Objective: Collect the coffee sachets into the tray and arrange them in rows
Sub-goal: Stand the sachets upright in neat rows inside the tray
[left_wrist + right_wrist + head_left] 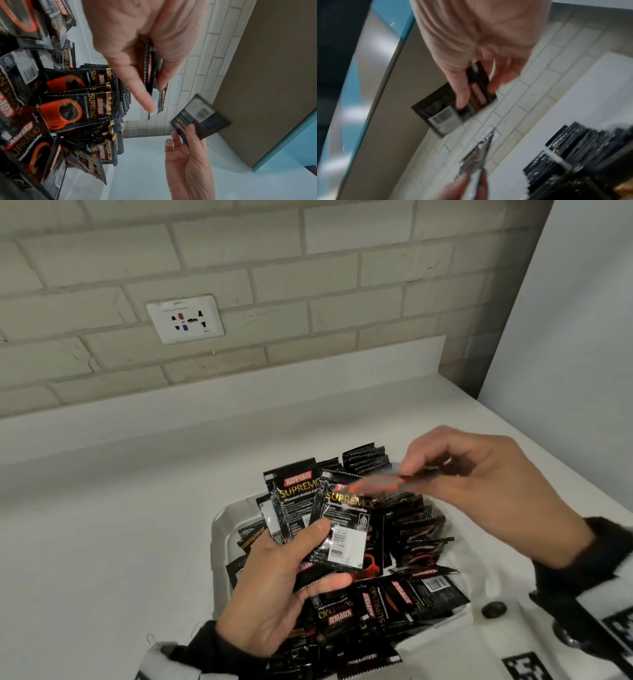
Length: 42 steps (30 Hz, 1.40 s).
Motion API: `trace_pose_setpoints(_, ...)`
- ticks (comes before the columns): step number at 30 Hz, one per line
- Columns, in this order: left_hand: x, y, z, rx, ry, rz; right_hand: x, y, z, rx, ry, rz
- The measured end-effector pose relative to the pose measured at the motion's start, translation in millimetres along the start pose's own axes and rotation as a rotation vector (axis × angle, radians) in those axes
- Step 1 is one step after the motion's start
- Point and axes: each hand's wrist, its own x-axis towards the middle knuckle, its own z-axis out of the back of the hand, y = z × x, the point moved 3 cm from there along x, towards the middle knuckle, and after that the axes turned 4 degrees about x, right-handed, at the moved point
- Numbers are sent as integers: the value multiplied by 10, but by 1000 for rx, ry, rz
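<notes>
The left hand [274, 587] holds a small fan of black coffee sachets [318, 515] upright above the tray [219, 529], thumb pressed across their fronts and fingers curled behind. The right hand [479, 474] pinches a single sachet [380, 486], blurred in the head view, between thumb and fingertips, level with the top edge of the fan and just to its right. In the left wrist view that single sachet [200, 119] sits apart from the held fan [155, 86], with a clear gap between them.

The tray is white and rests on the white tabletop [120, 508]. Along its right side a row of sachets [418, 525] stands on edge, close-packed; more lie loose and overlapping toward the near side [387, 604]. The tray's left rim is bare and visible. Left of and behind the tray the tabletop lies open up to the brick wall [308, 285], which carries a socket plate [185, 319]. On the right a pale panel [582, 320] closes off the tabletop.
</notes>
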Motion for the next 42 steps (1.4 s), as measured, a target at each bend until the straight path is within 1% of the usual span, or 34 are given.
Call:
trace_pose_setpoints(2,5,-8,-5,-24,-17,-17,-35,-13,-49,106,124,-148)
trace_pose_setpoints(4,13,-16,-13,-65,-43,-38,-96,-75,-138,244,207,-294)
trace_pose_setpoints(6,15,-19,-25,-93,-64,-56,-148,-169,-229,355,245,-401)
trace_pose_setpoints(8,8,-21,-33,-98,-73,-60,-168,-232,-268,380,245,-444)
trace_pose_setpoints(10,1,-16,-25,-91,-69,-53,-130,-223,-231,293,194,-387)
trace_pose_setpoints(13,-4,-8,13,-63,-66,-40,-19,-111,-57,106,24,-184)
trace_pose_setpoints(14,-3,-6,19,-50,-62,-35,21,-56,4,86,-28,-129)
trace_pose_setpoints(16,-1,-4,11,-22,-52,-27,89,29,103,106,-51,-71)
trace_pose_setpoints(17,-1,-3,3,-8,-49,-25,118,60,133,129,-17,-65)
trace_pose_setpoints(20,4,4,-15,20,-49,-24,162,134,130,164,181,-136)
trace_pose_setpoints(23,8,17,-2,50,-50,-11,176,146,57,-56,386,-184)
trace_pose_setpoints(25,3,11,3,67,-39,-6,200,113,-9,-151,488,-222)
trace_pose_setpoints(28,-13,-8,-5,67,-32,-13,256,65,-118,-195,513,-258)
trace_pose_setpoints(33,-34,-24,5,63,-34,-23,308,-60,-249,-231,477,-296)
trace_pose_setpoints(38,-43,-18,25,81,-2,-46,318,-108,-302,-283,549,-342)
trace_pose_setpoints(42,-58,-4,3,65,38,-26,339,-118,-242,-273,516,-354)
